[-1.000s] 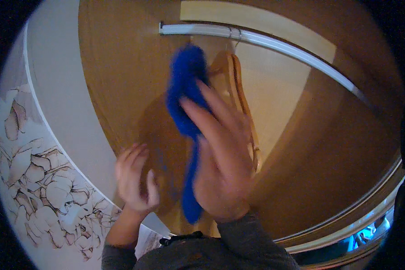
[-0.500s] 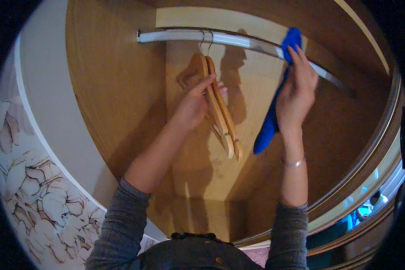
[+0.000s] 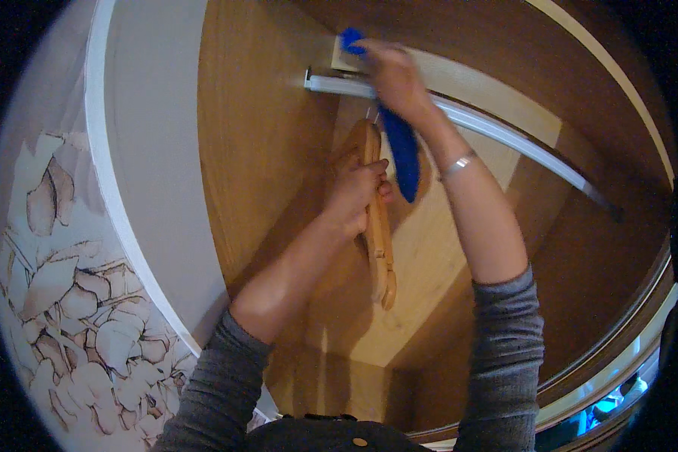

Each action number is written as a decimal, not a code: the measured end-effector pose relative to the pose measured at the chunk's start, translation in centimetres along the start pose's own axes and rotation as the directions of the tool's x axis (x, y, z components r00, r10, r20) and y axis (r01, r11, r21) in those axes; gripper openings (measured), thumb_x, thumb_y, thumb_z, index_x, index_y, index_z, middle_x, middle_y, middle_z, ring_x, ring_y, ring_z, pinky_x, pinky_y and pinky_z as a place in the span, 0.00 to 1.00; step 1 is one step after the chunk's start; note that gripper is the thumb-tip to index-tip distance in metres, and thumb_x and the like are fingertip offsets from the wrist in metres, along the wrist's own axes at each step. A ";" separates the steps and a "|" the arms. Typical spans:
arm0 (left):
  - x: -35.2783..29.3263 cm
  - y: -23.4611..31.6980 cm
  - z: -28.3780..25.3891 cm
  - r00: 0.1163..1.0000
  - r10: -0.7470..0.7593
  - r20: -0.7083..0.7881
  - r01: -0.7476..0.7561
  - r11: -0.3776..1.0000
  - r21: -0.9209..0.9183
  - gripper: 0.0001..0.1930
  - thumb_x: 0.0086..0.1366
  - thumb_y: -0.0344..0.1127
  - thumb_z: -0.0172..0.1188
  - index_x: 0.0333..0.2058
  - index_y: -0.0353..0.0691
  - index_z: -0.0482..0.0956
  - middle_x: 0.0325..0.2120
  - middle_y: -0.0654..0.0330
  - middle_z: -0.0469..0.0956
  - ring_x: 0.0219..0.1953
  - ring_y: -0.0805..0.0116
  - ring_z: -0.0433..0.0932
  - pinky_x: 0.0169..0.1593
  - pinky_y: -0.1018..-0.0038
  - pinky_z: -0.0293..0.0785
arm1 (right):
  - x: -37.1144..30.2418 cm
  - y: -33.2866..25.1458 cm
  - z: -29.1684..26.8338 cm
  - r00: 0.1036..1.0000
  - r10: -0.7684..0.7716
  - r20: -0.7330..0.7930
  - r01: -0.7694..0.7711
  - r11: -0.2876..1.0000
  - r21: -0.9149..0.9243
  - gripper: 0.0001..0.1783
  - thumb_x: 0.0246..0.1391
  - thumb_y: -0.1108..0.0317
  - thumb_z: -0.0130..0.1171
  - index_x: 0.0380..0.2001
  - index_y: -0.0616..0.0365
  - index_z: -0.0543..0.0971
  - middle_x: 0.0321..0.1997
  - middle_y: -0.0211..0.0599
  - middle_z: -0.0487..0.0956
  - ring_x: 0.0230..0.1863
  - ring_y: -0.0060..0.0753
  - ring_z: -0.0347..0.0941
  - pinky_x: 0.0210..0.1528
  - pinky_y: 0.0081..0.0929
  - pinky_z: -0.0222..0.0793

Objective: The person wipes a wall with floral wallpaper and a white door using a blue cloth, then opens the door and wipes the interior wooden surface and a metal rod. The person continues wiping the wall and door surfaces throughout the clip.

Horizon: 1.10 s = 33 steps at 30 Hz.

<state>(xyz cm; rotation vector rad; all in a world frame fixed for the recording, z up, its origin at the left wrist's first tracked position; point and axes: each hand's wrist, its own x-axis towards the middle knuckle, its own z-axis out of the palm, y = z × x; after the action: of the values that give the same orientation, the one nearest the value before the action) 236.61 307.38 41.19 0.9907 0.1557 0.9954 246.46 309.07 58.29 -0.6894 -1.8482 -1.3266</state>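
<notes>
Inside a wooden wardrobe, a pair of wooden hangers [image 3: 379,256] hangs close together from the white rail [image 3: 505,139]. My left hand [image 3: 356,194] is closed around them at mid-height, fingers curled over the front one. Up at the rail's left part, my right hand [image 3: 399,81] grips a blue cloth [image 3: 401,154], slightly smeared by motion. One end of the cloth sticks up above the rail, while the long end dangles beside the hangers. My right hand hides the stretch of rail behind it.
The wardrobe's left side panel [image 3: 264,151] stands close to the hangers. Further left are a pale panel edge [image 3: 102,151] and flower-patterned wallpaper [image 3: 90,331]. A light wooden strip [image 3: 490,83] runs behind the rail. Shiny bluish items [image 3: 610,403] show at the lower right.
My right hand has carried the blue cloth leftward along the rail, from right of the hangers to its left part. My left hand still holds the hangers, now closer together. The view has shifted left.
</notes>
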 end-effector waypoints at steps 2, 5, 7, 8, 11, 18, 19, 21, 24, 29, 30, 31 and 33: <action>0.3 0.6 -0.3 1.000 -0.009 -0.021 0.009 1.000 -0.009 0.07 0.70 0.35 0.51 0.36 0.40 0.74 0.24 0.62 0.73 0.21 0.71 0.71 0.27 0.74 0.74 | 1.8 -1.6 3.6 0.915 0.162 0.368 -0.136 0.986 -0.097 0.20 0.53 0.78 0.51 0.49 0.59 0.79 0.47 0.54 0.81 0.49 0.56 0.78 0.54 0.46 0.73; 0.4 1.9 -0.9 0.994 -0.015 -0.112 0.007 0.997 -0.071 0.05 0.69 0.33 0.52 0.37 0.38 0.73 0.23 0.63 0.71 0.22 0.72 0.70 0.26 0.73 0.71 | 3.3 -3.4 6.5 0.733 0.274 0.622 -0.226 0.961 -0.157 0.15 0.59 0.70 0.48 0.44 0.61 0.79 0.46 0.53 0.82 0.48 0.57 0.78 0.53 0.47 0.73; 0.2 2.4 -1.4 0.995 -0.060 -0.076 0.045 0.981 -0.191 0.05 0.69 0.33 0.51 0.37 0.38 0.73 0.23 0.62 0.71 0.22 0.72 0.70 0.25 0.74 0.70 | 2.8 -4.2 6.8 0.769 0.300 0.564 -0.282 0.952 -0.122 0.16 0.63 0.62 0.47 0.42 0.61 0.80 0.44 0.53 0.83 0.47 0.57 0.79 0.53 0.49 0.72; 0.2 2.8 -1.8 0.993 -0.048 -0.107 0.033 0.990 -0.136 0.05 0.69 0.33 0.52 0.37 0.39 0.73 0.23 0.62 0.71 0.22 0.72 0.69 0.25 0.74 0.70 | 2.4 -4.5 6.6 0.802 0.303 0.514 -0.284 0.952 -0.117 0.18 0.65 0.59 0.46 0.41 0.60 0.80 0.43 0.53 0.83 0.47 0.57 0.79 0.54 0.50 0.72; 0.3 2.9 -2.2 1.000 0.006 0.015 -0.005 1.000 -0.024 0.04 0.70 0.33 0.54 0.36 0.40 0.71 0.23 0.62 0.70 0.21 0.73 0.69 0.24 0.75 0.68 | 0.8 -3.5 4.6 0.842 0.280 0.461 -0.244 0.960 -0.137 0.22 0.67 0.53 0.45 0.41 0.59 0.80 0.41 0.53 0.83 0.46 0.56 0.79 0.55 0.50 0.70; 0.0 1.7 -0.4 0.993 0.003 0.117 -0.007 0.999 0.032 0.06 0.69 0.31 0.59 0.37 0.41 0.70 0.23 0.64 0.70 0.19 0.75 0.67 0.19 0.78 0.64 | -2.2 0.4 -1.5 0.787 0.424 0.447 -0.365 0.905 -0.217 0.24 0.68 0.52 0.42 0.42 0.60 0.80 0.41 0.55 0.82 0.47 0.57 0.79 0.51 0.52 0.72; -0.4 1.6 -0.3 0.994 0.012 0.104 -0.018 0.998 0.055 0.05 0.69 0.32 0.59 0.37 0.41 0.72 0.23 0.65 0.71 0.19 0.77 0.68 0.20 0.80 0.64 | -2.6 0.4 -1.9 0.821 0.419 0.388 -0.370 0.908 -0.197 0.22 0.67 0.53 0.43 0.41 0.57 0.82 0.42 0.53 0.83 0.46 0.56 0.79 0.51 0.52 0.73; -0.6 1.5 0.3 0.996 0.027 0.084 -0.035 0.994 0.105 0.05 0.68 0.32 0.60 0.38 0.41 0.72 0.23 0.65 0.71 0.20 0.76 0.68 0.20 0.80 0.64 | -3.4 1.1 -3.1 0.863 0.435 0.257 -0.400 0.899 -0.177 0.19 0.64 0.57 0.46 0.39 0.53 0.84 0.44 0.49 0.83 0.45 0.54 0.81 0.51 0.51 0.74; -0.7 1.7 0.4 0.996 0.027 0.089 -0.038 0.992 0.124 0.07 0.68 0.31 0.60 0.38 0.40 0.69 0.23 0.63 0.70 0.20 0.73 0.68 0.19 0.76 0.63 | -3.6 2.1 -4.1 0.760 0.611 0.221 -0.560 0.789 -0.252 0.24 0.68 0.51 0.41 0.40 0.55 0.82 0.45 0.51 0.82 0.48 0.57 0.78 0.50 0.50 0.74; -0.7 2.4 -1.4 0.998 0.034 0.058 -0.034 0.999 -0.001 0.05 0.68 0.32 0.59 0.40 0.42 0.74 0.24 0.65 0.71 0.20 0.76 0.67 0.21 0.80 0.66 | -5.1 2.9 -6.5 0.819 0.488 0.302 -0.368 0.850 -0.377 0.24 0.67 0.51 0.42 0.41 0.55 0.83 0.43 0.50 0.82 0.45 0.57 0.79 0.48 0.51 0.74; -0.6 2.9 -1.9 0.998 0.022 0.061 -0.023 0.999 0.026 0.05 0.68 0.32 0.59 0.39 0.41 0.73 0.24 0.64 0.70 0.20 0.75 0.67 0.20 0.79 0.65 | -5.5 3.3 -7.3 0.794 0.520 0.314 -0.370 0.824 -0.430 0.24 0.67 0.50 0.42 0.40 0.55 0.83 0.42 0.50 0.82 0.45 0.57 0.78 0.48 0.51 0.74; -0.5 3.3 -2.4 0.997 0.003 0.078 -0.007 0.999 0.048 0.06 0.68 0.32 0.60 0.38 0.41 0.71 0.24 0.63 0.70 0.20 0.75 0.67 0.20 0.78 0.64 | -6.0 3.9 -8.3 0.750 0.562 0.349 -0.366 0.792 -0.488 0.24 0.67 0.50 0.42 0.39 0.54 0.83 0.41 0.51 0.82 0.44 0.58 0.78 0.48 0.51 0.74; -0.3 3.7 -3.4 0.996 -0.004 0.086 0.001 0.999 0.036 0.07 0.68 0.33 0.60 0.37 0.42 0.70 0.24 0.63 0.69 0.20 0.74 0.67 0.20 0.77 0.63 | -6.7 5.4 -10.4 0.686 0.627 0.368 -0.427 0.757 -0.495 0.24 0.67 0.48 0.42 0.39 0.53 0.83 0.41 0.52 0.82 0.44 0.58 0.78 0.50 0.51 0.72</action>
<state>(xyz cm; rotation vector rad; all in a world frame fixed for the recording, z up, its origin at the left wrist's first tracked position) 232.34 309.86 41.90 1.0645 0.1033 0.9488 257.21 300.92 57.70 -1.8060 -1.5592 -1.1475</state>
